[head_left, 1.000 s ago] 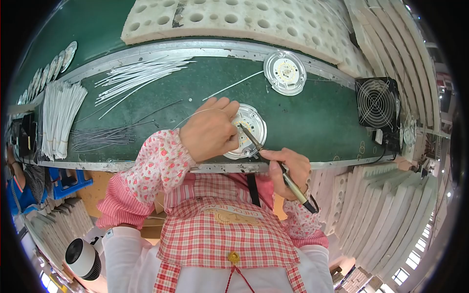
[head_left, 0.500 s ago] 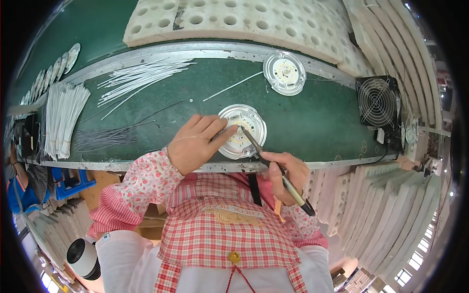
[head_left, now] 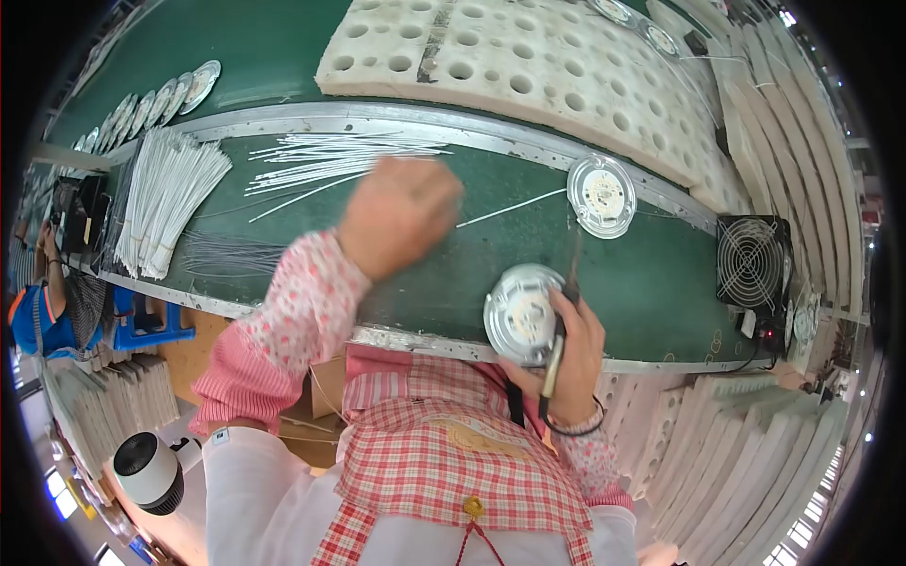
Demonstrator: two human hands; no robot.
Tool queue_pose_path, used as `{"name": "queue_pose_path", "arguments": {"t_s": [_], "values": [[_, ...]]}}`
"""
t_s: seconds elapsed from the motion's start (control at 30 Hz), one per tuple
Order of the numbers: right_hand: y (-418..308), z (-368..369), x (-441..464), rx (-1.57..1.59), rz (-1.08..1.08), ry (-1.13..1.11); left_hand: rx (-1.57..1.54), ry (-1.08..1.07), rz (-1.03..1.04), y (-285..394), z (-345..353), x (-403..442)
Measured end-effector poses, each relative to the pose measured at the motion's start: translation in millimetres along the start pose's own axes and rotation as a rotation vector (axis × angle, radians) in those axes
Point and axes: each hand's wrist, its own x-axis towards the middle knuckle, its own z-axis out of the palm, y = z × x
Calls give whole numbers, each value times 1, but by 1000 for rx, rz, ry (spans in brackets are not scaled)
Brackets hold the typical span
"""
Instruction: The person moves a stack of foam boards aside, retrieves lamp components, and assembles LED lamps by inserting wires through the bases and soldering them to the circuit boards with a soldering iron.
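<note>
My left hand (head_left: 401, 217) is blurred by motion over the bench, beside a spread of white wires (head_left: 326, 156); its fingers are smeared. My right hand (head_left: 576, 354) is closed around a pen-like soldering iron (head_left: 554, 358), its thin tip pointing away from me. The thumb of that hand is at the lower edge of a round LED lamp plate (head_left: 519, 316), silvery with a white centre, near the front of the bench. Whether the plate is lifted I cannot tell. A second LED lamp plate (head_left: 602, 196) lies farther back, with one white wire (head_left: 510, 208) reaching its left side.
A bundle of white wires (head_left: 170, 203) and dark wires (head_left: 231, 255) lie at left. Several lamp plates (head_left: 156, 104) lean in a row behind. A foam board with holes (head_left: 510, 61) stands behind the metal rail. A fan (head_left: 750, 259) is at right. Another person (head_left: 47, 302) is far left.
My left hand has left the near plate and moved up towards the white wires. The soldering iron's tip has come off the plate, which now sits farther right, by my right hand.
</note>
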Motion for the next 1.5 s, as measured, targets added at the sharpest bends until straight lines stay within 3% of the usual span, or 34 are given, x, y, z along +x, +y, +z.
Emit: {"name": "queue_pose_path", "arguments": {"t_s": [0.07,0.17,0.27,0.33,0.4,0.47,0.63,0.7,0.73,0.87,1.1,1.33,1.5], "values": [[-2,-11,-17,-6,17,-24,86,43,-81,-30,-5,15],[9,-9,-43,-153,-85,-97,91,-89,-88,-61,-2,20],[13,-20,-44,-1,-42,-69,-19,10,-131,-58,-9,22],[15,-30,-33,82,-43,-9,14,-89,-147,-63,-13,20],[14,-38,-26,180,36,-19,-13,-142,-165,-68,-14,16],[12,-37,-13,217,75,48,-54,-59,-224,-69,-13,15],[4,-28,9,350,481,132,-165,152,-254,-47,-20,22],[11,-16,15,463,548,221,-354,47,-321,-10,-25,27],[11,-13,18,490,508,273,-448,-6,-355,9,-25,30],[11,-10,23,427,492,283,-580,-54,-90,69,5,32],[10,-8,26,353,410,324,-851,-42,-380,104,34,32],[8,-5,23,301,373,320,-745,-23,-286,105,32,30],[1,-3,26,238,229,380,-693,-3,-282,109,32,26]]}}
